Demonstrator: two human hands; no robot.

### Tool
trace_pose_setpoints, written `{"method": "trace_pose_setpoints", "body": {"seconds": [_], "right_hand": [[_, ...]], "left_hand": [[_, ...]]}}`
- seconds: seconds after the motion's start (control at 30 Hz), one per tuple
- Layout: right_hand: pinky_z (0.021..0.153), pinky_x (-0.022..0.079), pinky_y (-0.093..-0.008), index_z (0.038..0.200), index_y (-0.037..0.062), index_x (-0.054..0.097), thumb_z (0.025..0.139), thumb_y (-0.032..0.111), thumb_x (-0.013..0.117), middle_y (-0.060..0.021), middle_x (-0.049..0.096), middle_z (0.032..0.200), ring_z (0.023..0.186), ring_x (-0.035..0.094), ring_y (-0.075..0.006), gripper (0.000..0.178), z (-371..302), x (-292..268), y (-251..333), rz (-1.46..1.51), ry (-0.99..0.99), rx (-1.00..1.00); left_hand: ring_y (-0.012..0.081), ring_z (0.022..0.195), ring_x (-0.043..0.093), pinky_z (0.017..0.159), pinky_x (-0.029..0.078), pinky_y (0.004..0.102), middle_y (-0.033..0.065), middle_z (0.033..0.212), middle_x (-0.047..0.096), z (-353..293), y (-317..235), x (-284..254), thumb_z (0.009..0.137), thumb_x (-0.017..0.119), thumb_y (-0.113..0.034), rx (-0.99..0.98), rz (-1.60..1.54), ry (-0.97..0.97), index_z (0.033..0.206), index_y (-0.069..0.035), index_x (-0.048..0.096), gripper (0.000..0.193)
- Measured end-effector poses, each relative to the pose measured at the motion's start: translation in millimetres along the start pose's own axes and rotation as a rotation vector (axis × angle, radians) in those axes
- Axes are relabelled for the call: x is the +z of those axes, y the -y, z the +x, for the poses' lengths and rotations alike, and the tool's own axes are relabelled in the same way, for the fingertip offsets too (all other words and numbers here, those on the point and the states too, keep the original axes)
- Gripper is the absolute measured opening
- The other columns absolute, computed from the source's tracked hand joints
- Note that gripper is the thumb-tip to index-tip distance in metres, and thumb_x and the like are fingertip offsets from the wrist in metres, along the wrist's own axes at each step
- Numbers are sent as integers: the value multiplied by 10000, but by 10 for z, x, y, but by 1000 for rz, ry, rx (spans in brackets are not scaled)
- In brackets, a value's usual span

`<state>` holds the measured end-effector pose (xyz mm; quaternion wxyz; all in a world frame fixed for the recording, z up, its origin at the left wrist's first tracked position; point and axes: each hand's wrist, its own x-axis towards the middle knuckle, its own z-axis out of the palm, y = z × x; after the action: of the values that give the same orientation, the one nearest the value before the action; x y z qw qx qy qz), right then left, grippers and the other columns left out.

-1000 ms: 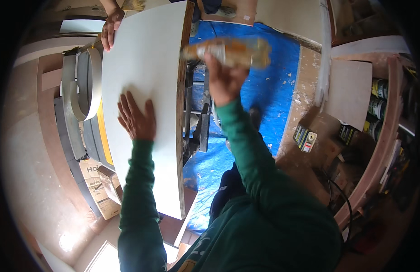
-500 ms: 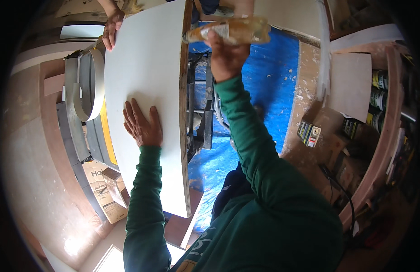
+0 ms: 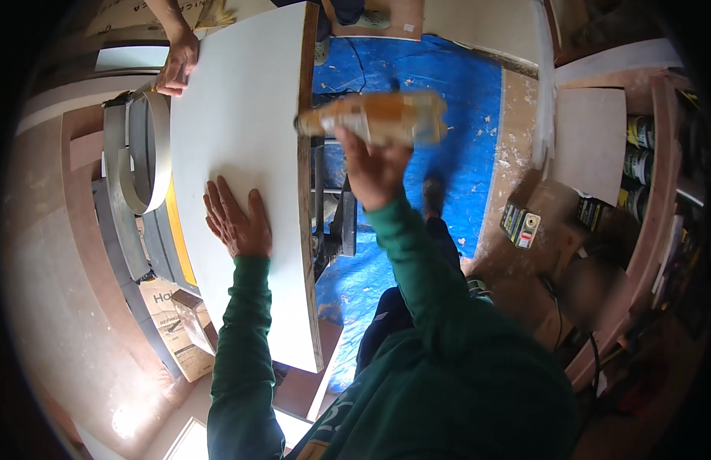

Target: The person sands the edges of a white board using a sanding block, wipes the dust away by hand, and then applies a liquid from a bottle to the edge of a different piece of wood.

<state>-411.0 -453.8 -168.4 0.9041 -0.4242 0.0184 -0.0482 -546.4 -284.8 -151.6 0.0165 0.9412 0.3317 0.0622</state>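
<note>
A white-faced board (image 3: 240, 100) with a raw wooden edge stretches away in front of me. My left hand (image 3: 239, 218) lies flat on its face, fingers spread. In my right hand (image 3: 371, 169) is a clear bottle of amber liquid (image 3: 398, 116), tipped on its side and blurred by motion. Its narrow end points left and overlaps the board's right edge; whether it touches cannot be made out. At the far left corner, another person's hand (image 3: 179, 65) rests on the board's edge.
A curled pale strip (image 3: 162, 161) stands left of the board, near a cardboard box (image 3: 175, 330). Blue sheeting (image 3: 467, 138) covers the floor at right. A dark metal stand (image 3: 344, 218) shows beneath the board. Several tins (image 3: 638, 165) line the right shelf; a labelled box (image 3: 522, 225) sits below.
My right hand has brought the bottle nearer to me along the board's right edge. My left hand stays flat on the board. The other person's hand has shifted slightly along the edge.
</note>
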Motion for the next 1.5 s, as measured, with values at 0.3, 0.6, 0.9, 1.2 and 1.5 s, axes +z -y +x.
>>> {"method": "trace_pose_setpoints", "body": {"seconds": [0.3,0.6,0.9,1.2,1.5], "right_hand": [[772,520,-286,1008,9,585,807,6,720,-77,652,969,873,637,-151,242,948,116,-324,39,-92,-214],[885,514,-331,1185,29,486,802,-33,709,-71,601,1102,1032,595,-175,448,80,-206,-233,66,-55,129],[871,513,-314,1132,24,537,797,-38,714,-68,633,1039,973,619,-161,385,-148,-201,-129,-66,-100,-14],[893,515,-335,1171,24,498,817,-34,697,-75,603,1109,997,609,-188,410,-121,-215,-130,-132,-61,5],[808,516,-301,1043,4,570,824,28,718,-60,658,958,866,635,-148,266,897,-31,-303,53,10,-100]], "left_hand": [[373,1412,214,1116,146,555,178,1520,275,25,-108,28,948,423,-484,59,4,-10,1472,-92,300,665],[371,1420,205,1127,113,570,173,1522,280,4,-17,15,916,463,-482,43,-31,-30,1467,-99,320,686],[367,1423,203,1130,109,567,171,1523,280,29,-34,21,918,443,-502,43,-45,-27,1468,-99,318,693],[369,1418,214,1136,111,547,171,1520,284,32,-7,44,914,452,-503,32,-18,-28,1465,-94,325,698],[366,1422,209,1129,119,573,160,1522,286,61,-59,67,910,442,-519,40,-29,-23,1468,-116,323,699]]}}
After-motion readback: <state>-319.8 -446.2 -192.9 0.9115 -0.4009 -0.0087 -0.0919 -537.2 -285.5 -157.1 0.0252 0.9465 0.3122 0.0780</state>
